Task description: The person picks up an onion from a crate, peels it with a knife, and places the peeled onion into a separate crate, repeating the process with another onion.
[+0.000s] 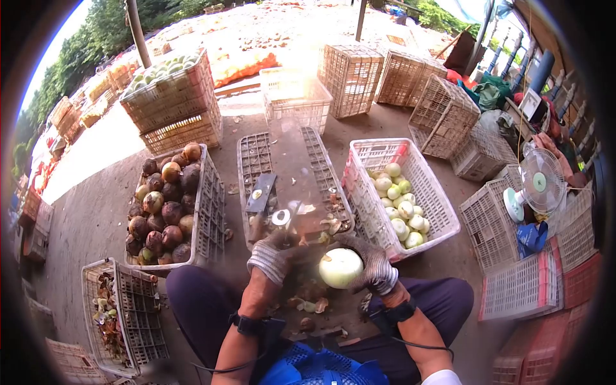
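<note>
My right hand (374, 264), in a knit glove, is closed around a large peeled white onion (341, 267) held over my lap. My gloved left hand (274, 251) is just left of it, gripping a small knife or tool that is mostly hidden by the fingers. Onion skins (308, 303) lie on the ground between my knees. In front of both hands stands an upturned grey crate (292, 168) with scraps and a dark flat tool (261, 192) on it.
A crate of dark unpeeled onions (164, 208) stands at the left, a white crate of peeled onions (402, 206) at the right. A crate of peelings (114, 314) is at lower left. Empty crates (443, 115) and a fan (538, 186) crowd the right side.
</note>
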A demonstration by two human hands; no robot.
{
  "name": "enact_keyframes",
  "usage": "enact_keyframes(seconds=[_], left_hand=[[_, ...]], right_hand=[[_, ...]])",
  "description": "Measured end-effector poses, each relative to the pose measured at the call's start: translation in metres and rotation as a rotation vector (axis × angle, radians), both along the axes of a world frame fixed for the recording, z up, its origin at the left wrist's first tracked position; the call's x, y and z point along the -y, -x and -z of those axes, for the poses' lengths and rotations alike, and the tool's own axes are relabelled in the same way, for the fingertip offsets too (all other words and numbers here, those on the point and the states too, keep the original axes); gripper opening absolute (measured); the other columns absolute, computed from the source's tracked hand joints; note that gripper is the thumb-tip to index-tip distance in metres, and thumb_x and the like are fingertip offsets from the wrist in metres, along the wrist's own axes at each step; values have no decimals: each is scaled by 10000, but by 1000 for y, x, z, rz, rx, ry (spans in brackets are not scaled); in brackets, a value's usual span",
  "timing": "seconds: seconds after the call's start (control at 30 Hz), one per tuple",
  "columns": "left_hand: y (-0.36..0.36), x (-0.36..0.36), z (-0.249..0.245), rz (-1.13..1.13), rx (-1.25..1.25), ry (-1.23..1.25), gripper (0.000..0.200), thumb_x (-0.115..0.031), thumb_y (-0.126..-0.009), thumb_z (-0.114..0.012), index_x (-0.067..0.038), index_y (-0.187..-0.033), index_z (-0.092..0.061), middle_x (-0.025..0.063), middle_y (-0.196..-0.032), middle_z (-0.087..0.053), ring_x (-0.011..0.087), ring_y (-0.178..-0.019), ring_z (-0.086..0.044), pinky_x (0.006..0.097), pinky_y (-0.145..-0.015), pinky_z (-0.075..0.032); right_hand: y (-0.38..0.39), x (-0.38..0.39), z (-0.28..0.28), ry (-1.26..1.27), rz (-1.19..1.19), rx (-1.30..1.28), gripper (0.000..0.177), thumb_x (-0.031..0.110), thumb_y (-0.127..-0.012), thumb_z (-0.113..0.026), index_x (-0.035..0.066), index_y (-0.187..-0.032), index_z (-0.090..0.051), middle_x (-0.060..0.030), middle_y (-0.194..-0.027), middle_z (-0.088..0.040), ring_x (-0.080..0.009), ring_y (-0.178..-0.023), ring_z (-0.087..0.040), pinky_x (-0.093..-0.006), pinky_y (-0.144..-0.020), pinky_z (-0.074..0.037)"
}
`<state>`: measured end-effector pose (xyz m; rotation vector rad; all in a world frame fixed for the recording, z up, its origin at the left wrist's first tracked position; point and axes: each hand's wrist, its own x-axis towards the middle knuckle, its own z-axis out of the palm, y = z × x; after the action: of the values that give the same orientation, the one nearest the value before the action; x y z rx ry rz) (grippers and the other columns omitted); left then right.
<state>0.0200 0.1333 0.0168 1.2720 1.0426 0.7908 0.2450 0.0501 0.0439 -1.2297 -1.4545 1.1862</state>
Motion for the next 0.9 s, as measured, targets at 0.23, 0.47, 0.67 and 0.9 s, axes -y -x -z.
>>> enact_keyframes(seconds=[0.23,0.47,0.67,0.9], left_hand=[[-23,13,-8,159,-53,-72,318,-79,-787,-722,-18,-1091,-646,50,-919,-672,111,-823,-595,268,-719,-503],[-5,-9,47,42,-413,-408,269,-33,-773,-712,-14,-1035,-651,39,-876,-674,119,-725,-602,277,-650,-509],[-14,10,-3,-34,15,105,331,-5,-744,-721,-37,-1057,-618,15,-810,-648,102,-670,-586,246,-576,-480],[-15,20,-23,147,68,-204,398,-146,-725,-724,-6,-1085,-632,82,-917,-627,173,-800,-628,293,-652,-516]], right_hand=[[12,-6,-9,5,-86,277,1113,160,-338,-901,-11,-1349,-469,-96,-1221,-613,-182,-1137,-568,-334,-1021,-432],[0,1,6,15,38,-15,1092,147,-318,-852,-21,-1334,-488,-108,-1230,-606,-196,-1150,-561,-335,-1023,-430],[-28,3,45,-122,168,85,794,252,-666,-732,-30,-1355,-455,-133,-1243,-598,-236,-1154,-572,-367,-1013,-447],[-35,9,80,-291,195,771,398,241,-827,-627,36,-1167,-595,-99,-1030,-658,-226,-890,-643,-318,-767,-512]])
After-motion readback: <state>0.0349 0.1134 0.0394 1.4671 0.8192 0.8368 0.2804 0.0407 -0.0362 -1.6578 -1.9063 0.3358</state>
